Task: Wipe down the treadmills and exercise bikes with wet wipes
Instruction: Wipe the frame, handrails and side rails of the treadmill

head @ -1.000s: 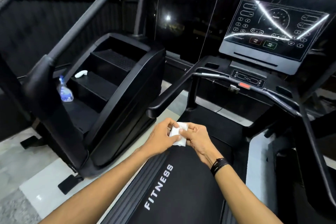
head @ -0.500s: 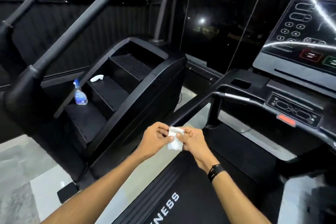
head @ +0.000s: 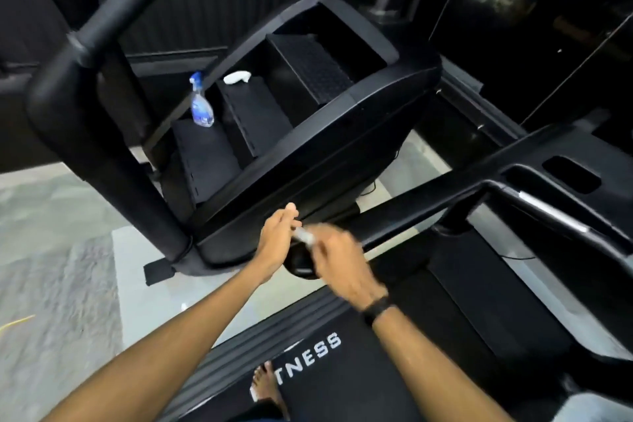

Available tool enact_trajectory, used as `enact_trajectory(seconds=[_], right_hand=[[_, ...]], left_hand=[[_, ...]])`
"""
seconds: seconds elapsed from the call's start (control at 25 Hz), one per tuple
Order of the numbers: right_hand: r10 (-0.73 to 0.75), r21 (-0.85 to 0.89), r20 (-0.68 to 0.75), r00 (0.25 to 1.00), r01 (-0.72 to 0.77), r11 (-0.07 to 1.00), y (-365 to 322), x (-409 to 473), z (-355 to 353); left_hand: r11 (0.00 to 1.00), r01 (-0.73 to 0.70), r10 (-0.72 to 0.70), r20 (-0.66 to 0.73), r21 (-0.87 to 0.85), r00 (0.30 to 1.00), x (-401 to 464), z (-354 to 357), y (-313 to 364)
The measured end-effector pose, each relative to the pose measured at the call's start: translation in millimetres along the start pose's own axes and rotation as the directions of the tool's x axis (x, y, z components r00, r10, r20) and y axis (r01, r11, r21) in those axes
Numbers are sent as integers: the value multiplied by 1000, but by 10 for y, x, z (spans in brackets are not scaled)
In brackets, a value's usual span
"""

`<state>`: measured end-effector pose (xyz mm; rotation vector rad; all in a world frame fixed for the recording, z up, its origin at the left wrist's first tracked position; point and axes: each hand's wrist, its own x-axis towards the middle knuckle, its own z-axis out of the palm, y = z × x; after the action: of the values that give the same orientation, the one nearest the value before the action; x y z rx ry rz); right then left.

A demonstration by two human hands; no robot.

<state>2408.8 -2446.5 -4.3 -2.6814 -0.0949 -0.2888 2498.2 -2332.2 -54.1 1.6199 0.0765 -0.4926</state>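
Head view looks steeply down, tilted, near the treadmill (head: 342,370).

Dark ribbed wall (head: 212,3), pale grey floor (head: 61,250).

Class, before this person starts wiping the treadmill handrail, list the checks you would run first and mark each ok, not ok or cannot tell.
1. Wipe in hand: ok, held between the left hand and the right hand.
2. Wipe unfolded flat for wiping: cannot tell, it is small and blurred.
3. Wipe on the treadmill handrail: not ok, the hands are by the rail's near end, contact not visible.
4. Footing: ok, a bare foot stands on the treadmill belt.
5. Spray bottle clear of the work: ok, upright on a step of the stair climber.
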Motion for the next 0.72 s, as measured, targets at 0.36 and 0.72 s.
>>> enact_trajectory(seconds=[0.36, 0.72], right_hand=[[92, -374, 288, 953, 24, 927, 659, -188, -234], [-238, -176, 508, 828, 370, 912, 674, -310, -433]], left_hand=[[960, 47, -109, -214, -276, 971, 110, 231, -103], [920, -12, -164, -415, -391, 895, 37, 267, -137]])
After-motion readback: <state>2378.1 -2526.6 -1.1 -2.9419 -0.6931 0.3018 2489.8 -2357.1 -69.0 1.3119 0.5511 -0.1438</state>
